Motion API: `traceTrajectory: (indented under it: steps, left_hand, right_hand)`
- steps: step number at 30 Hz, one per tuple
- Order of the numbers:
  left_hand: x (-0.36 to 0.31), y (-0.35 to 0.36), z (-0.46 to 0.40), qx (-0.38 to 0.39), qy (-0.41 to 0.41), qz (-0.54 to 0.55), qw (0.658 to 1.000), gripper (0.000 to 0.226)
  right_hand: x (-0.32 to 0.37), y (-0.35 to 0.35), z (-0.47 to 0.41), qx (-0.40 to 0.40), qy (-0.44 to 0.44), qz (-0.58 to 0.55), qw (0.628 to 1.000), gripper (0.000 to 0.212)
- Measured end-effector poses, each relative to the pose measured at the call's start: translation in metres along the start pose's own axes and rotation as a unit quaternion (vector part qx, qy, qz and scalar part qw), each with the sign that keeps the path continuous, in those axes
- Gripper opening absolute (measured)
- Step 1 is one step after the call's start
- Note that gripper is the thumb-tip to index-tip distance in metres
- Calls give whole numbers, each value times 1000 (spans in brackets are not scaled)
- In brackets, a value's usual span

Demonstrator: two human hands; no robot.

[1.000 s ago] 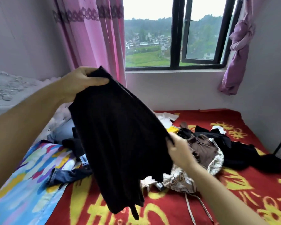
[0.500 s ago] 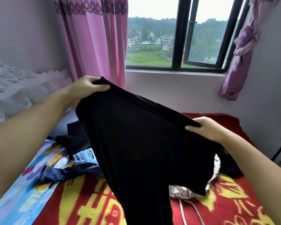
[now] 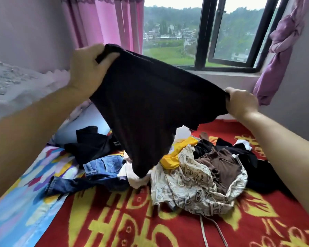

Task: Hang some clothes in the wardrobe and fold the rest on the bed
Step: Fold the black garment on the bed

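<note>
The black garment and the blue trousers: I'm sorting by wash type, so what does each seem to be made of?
Black garment: seemingly a soft, matte knit, perhaps cotton jersey; it sags limply between the left hand and right hand, no sheen. Blue trousers: almost certainly denim; faded blue, stiff folds, stitched pocket.

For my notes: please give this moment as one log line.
phase: spreading | left hand, right hand: gripping black garment | above clothes pile

Black garment (image 3: 150, 111) held stretched above mixed clothes pile (image 3: 194, 177) on bed (image 3: 132, 220).
</note>
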State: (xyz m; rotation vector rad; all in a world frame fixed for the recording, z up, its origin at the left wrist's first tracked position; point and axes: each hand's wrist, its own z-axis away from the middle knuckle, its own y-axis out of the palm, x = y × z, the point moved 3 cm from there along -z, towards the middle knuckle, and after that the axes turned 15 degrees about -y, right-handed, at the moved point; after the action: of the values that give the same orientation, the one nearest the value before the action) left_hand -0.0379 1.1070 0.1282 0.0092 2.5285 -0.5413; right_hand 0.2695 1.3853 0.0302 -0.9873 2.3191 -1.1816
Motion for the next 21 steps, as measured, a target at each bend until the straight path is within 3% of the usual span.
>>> traceTrajectory:
  steps: [4, 7, 10, 11, 16, 19, 21]
  left_hand:
    - [3, 0, 121, 108, 96, 48, 988, 34]
    - [23, 15, 241, 229, 168, 34, 958, 36]
    - [40, 32, 354, 334, 216, -4, 917, 18]
    - [45, 36, 388, 363, 217, -29, 906, 11]
    - [59, 42, 548, 514, 151, -121, 836, 33]
    - [51, 44, 626, 598, 174, -145, 769, 34]
    - [44, 45, 667, 631, 159, -138, 747, 31]
  right_hand:
    - [2, 38, 50, 67, 38, -35, 996, 30]
    - [6, 83, 114, 140, 82, -85, 983, 37]
    - [12, 127, 186, 211, 124, -127, 961, 35]
    - [16, 140, 210, 233, 131, -136, 954, 34]
    - [34, 202, 331, 338, 121, -166, 918, 37]
    - [36, 216, 380, 353, 113, -182, 910, 30]
    - [36, 221, 403, 337, 108, -192, 915, 28]
